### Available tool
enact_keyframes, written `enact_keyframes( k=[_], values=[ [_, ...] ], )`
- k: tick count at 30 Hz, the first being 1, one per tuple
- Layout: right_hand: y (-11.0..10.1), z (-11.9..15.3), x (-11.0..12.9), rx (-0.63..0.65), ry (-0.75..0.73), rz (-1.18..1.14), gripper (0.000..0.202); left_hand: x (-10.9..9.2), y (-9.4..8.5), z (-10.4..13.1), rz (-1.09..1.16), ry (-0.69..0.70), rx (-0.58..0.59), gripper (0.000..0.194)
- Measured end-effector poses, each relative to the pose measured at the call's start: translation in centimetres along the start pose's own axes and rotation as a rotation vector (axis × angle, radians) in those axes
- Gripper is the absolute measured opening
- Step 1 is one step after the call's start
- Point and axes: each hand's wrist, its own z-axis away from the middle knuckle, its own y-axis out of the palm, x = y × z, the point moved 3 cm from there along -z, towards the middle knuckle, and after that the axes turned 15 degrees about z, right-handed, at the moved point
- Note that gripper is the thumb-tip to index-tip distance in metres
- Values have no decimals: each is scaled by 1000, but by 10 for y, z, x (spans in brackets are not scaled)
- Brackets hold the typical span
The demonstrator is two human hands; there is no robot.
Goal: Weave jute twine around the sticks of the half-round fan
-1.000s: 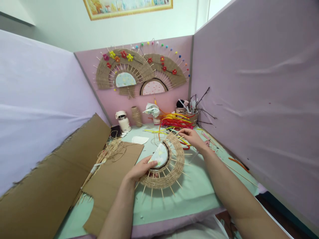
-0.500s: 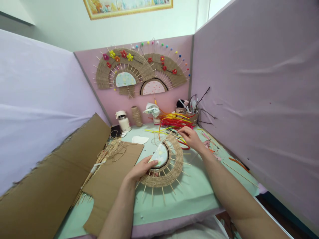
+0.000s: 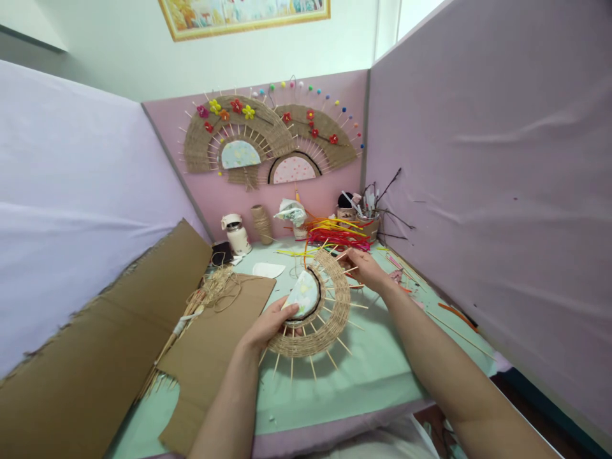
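A half-round woven fan [image 3: 329, 312] of jute twine and wooden skewers is held tilted above the mint-green table [image 3: 373, 376]. Its centre is a pale patterned semicircle. My left hand [image 3: 268, 325] grips the fan at that centre, thumb on top. My right hand [image 3: 366, 266] pinches the fan's far upper edge, among the skewer tips; I cannot tell whether it also holds twine. Loose twine trails off behind the fan.
Cardboard sheets [image 3: 210, 344] and a bundle of raffia [image 3: 210, 293] lie to the left. At the back stand a white jar [image 3: 235, 234], a twine spool [image 3: 261, 223], coloured pipe cleaners [image 3: 337, 234] and a tool cup [image 3: 368, 220]. Two finished fans [image 3: 268, 137] hang on the pink partition.
The fan has lifted and tipped up a little toward the back. My right hand shifted left along the fan's far edge. My left hand kept its hold.
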Motion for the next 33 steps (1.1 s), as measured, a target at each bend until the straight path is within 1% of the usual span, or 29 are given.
enact_keyframes(
  k=[3,6,8,11,13,15,17,19,21,24,27,33],
  values=[
    [-1,0,0,18,20,-31,57,1,0,-1,-10,4,-8,58],
    [-5,0,1,9,42,88,57,1,-1,-3,-25,11,-24,57],
    [-9,1,5,-60,12,223,55,0,-2,-4,-34,24,-42,57],
    [-13,2,12,-202,-86,433,47,-1,-1,-4,-35,45,-64,58],
    [-14,3,14,-275,-146,531,42,-1,1,-5,-39,56,-74,59],
    [-13,3,15,-322,-197,592,39,-1,1,-5,-49,70,-93,60],
    [-11,4,16,-342,-256,633,34,-2,1,-6,-52,95,-126,59],
    [-8,6,16,-346,-306,650,30,-3,0,-7,-51,121,-154,59],
    [-6,7,16,-348,-319,630,27,-4,0,-8,-57,139,-161,57],
    [-6,7,14,-353,-285,563,27,-5,1,-8,-82,159,-152,55],
    [-5,6,11,-327,-266,513,26,-6,2,-7,-80,176,-156,55],
    [-4,3,7,-292,-251,483,26,-5,3,-9,-82,206,-175,55]
  ],
)
